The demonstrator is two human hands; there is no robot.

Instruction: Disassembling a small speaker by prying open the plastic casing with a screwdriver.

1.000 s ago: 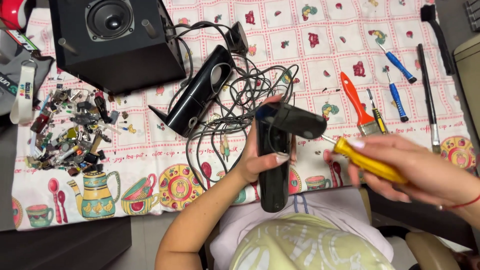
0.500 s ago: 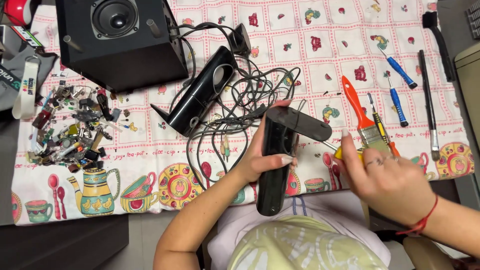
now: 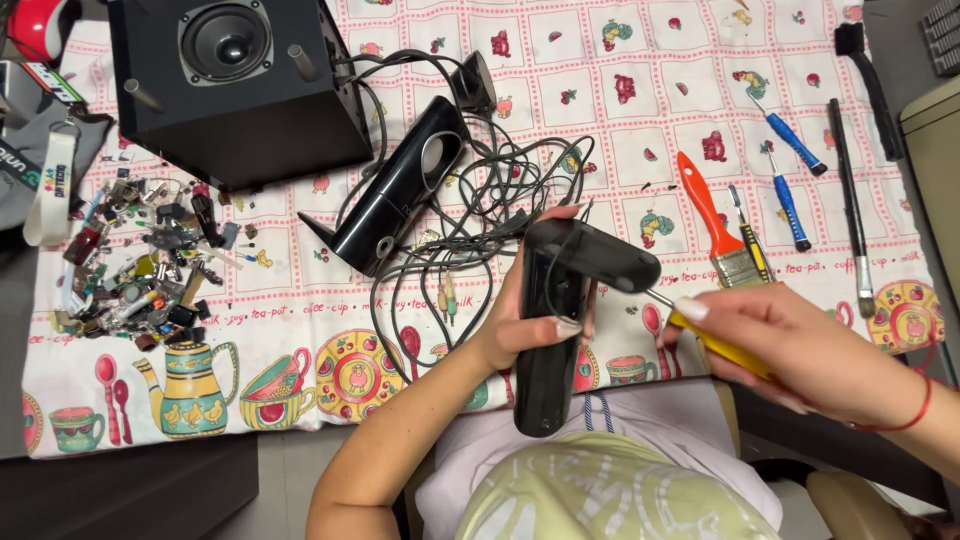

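**Two hands on one slim black speaker**

Biggest thing on the bench (image 3: pixel 60 400): the patterned cloth with teapots and cups (image 3: pixel 640 60), spread right across it. At its far left corner sits the large black box speaker with a round cone (image 3: pixel 235 85). Just right of that, a long glossy black satellite speaker (image 3: pixel 395 195) lies tilted on the cloth, with a tangle of thin black cables (image 3: pixel 480 200) looping around it.

Front and centre, the slim glossy black plastic speaker (image 3: pixel 550 330) is held upright over the near edge of the bench, close to the person's chest. The left hand (image 3: pixel 525 320) has it: fingers wrapped round the middle of the body, thumb across the front, a firm closed grip. Its black cover piece sits askew across the top.

Now the right hand (image 3: pixel 800 350) comes in from the right, fingers closed tight around the yellow handle of a screwdriver (image 3: pixel 725 350), its thin metal shaft pointing left and meeting the speaker's right side just under the cover.

Left on the cloth, a heap of small electronic parts (image 3: pixel 140 270). Right side, smaller tools: an orange-handled paintbrush (image 3: pixel 715 215), two blue-handled screwdrivers (image 3: pixel 790 195), and a long thin black-handled brush (image 3: pixel 850 210).
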